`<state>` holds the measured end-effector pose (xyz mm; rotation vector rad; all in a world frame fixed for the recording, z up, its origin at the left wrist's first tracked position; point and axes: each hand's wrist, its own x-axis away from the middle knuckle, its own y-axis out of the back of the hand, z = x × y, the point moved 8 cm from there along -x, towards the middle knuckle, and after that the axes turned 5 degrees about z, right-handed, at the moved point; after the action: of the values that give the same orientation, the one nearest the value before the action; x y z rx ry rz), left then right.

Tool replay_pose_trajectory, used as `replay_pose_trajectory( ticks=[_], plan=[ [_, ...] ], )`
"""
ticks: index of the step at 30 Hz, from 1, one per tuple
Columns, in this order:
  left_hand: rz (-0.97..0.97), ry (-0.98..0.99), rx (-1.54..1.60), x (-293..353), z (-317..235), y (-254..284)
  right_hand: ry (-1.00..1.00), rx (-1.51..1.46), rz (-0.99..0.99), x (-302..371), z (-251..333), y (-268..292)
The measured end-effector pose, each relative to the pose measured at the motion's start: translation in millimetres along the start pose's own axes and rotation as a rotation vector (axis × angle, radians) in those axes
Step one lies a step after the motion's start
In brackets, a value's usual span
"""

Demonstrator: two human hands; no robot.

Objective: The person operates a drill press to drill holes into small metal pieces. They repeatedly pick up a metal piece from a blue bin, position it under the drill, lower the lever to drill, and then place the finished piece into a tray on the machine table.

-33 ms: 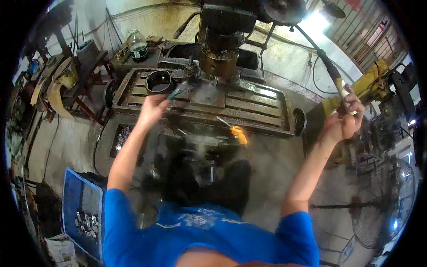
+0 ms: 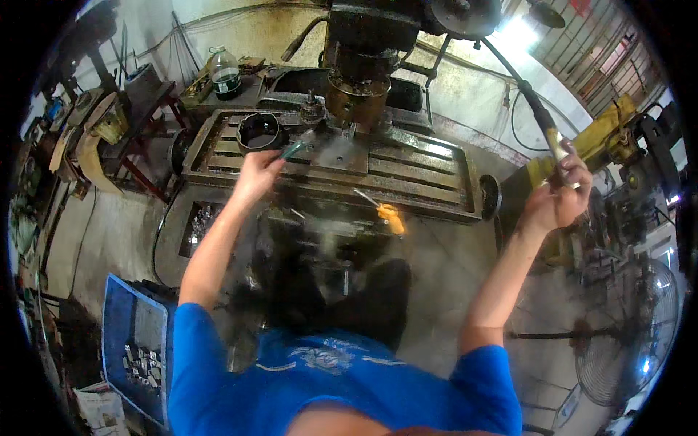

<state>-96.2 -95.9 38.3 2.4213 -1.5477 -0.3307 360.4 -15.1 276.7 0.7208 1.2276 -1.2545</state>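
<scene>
The left hand [image 2: 258, 176] is closed on a slim green tool [image 2: 294, 150], its tip over the slotted metal bench [image 2: 425, 176], just beside 1 dark round container [image 2: 256, 147]. The right hand [image 2: 558, 198] is clamped around 1 long lever [image 2: 536, 109]. 1 orange nozzled tool [image 2: 390, 218] is near the bench's front edge.

Here we are at head height, one wide fisheye peering down and forward: blue shirt [image 2: 334, 385] closest, left hand [image 2: 256, 176] and right hand [image 2: 557, 201] farther out, machine table [image 2: 425, 174] ahead, wall [image 2: 247, 36] farthest.
</scene>
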Motion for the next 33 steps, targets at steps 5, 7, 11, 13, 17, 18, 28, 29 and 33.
replay_pose_trajectory(
  ticks=[5,7,11,13,17,18,28,29,33],
  plan=[
    [0.025,-0.143,-0.138,-59,-4,-47,-0.005,0.055,0.083,-3,1,0],
    [-0.031,-0.186,-0.208,-74,-4,-53,-0.004,0.050,0.097,-2,-1,-1],
    [-0.055,-0.176,-0.246,-76,-11,-63,0.006,0.049,0.050,1,-1,-3],
    [-0.016,-0.164,-0.213,-75,-11,-62,-0.005,0.052,0.025,2,2,-7],
    [0.092,-0.025,-0.072,-67,-10,-57,-0.007,0.064,-0.001,12,0,-4],
    [0.115,0.026,-0.038,-64,-9,-57,-0.013,0.065,0.001,13,-1,-2],
    [0.213,-0.002,-0.004,-45,-8,-51,-0.044,0.068,0.007,29,-9,3],
    [0.228,-0.011,0.021,-41,-7,-52,-0.054,0.071,-0.001,31,-9,3],
    [0.204,-0.096,-0.042,-22,-15,-52,-0.054,0.037,0.029,36,-15,5]
  ],
)
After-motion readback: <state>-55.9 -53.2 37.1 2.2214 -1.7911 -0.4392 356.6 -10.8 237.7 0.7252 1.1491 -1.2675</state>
